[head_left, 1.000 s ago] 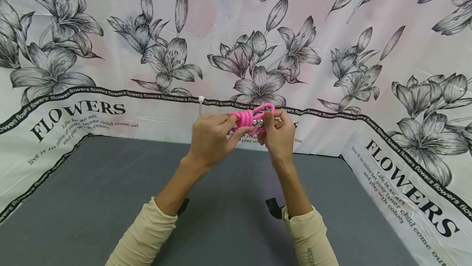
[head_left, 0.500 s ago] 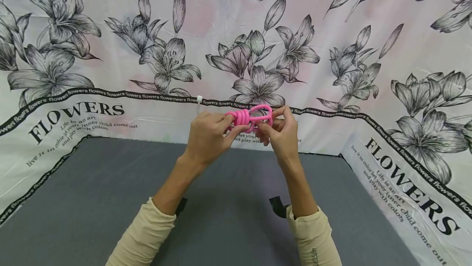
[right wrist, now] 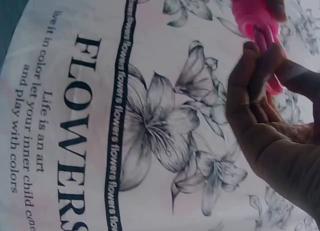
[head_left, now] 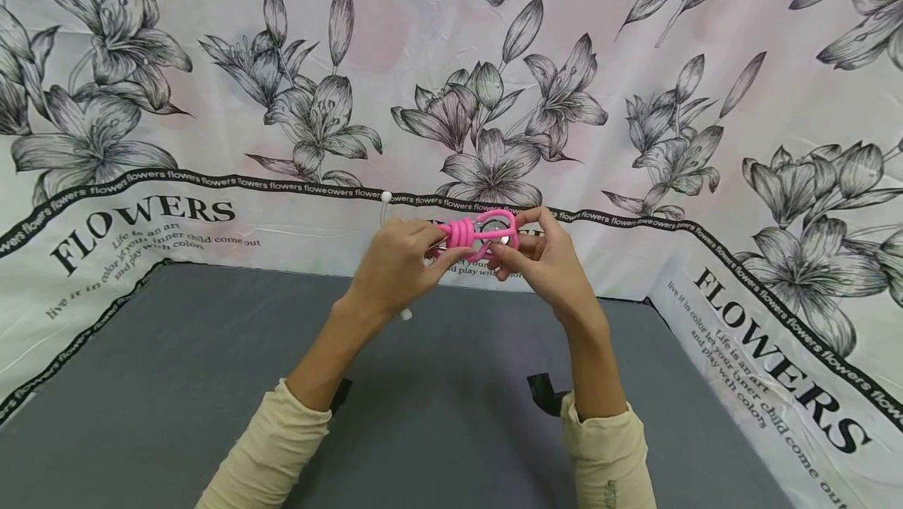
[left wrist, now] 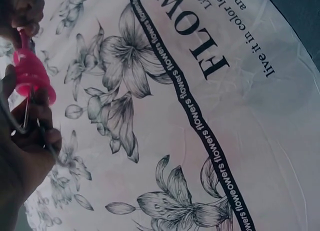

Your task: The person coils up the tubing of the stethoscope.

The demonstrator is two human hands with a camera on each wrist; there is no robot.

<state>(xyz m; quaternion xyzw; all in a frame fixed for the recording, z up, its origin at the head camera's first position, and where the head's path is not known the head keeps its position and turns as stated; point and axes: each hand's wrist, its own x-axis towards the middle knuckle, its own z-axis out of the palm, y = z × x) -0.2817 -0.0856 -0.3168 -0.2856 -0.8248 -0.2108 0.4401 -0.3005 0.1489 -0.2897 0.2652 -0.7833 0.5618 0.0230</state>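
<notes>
A bundle of thick pink cord (head_left: 462, 233), wound in tight coils with a loop at its right end, is held up in front of the printed cloth. A shiny metal piece (head_left: 494, 225) shows inside the loop. My left hand (head_left: 395, 258) pinches the coiled end between thumb and fingers. With thumb and fingertips, my right hand (head_left: 553, 262) grips the loop end. A thin pale strand with a white tip (head_left: 386, 197) sticks up behind the left hand, and a second white tip (head_left: 405, 314) shows below it. The left wrist view also has the pink coils (left wrist: 31, 73) between both hands.
A dark grey tabletop (head_left: 437, 415) lies below the hands. White cloth (head_left: 296, 250) with flower drawings and lettering hangs behind and along the sides. Black straps (head_left: 545, 395) stick out by the cream sleeves.
The right hand's thumb has come off the metal piece to the loop's lower side, and that hand has shifted slightly right. The metal piece shows more. A second white tip appears below the left hand.
</notes>
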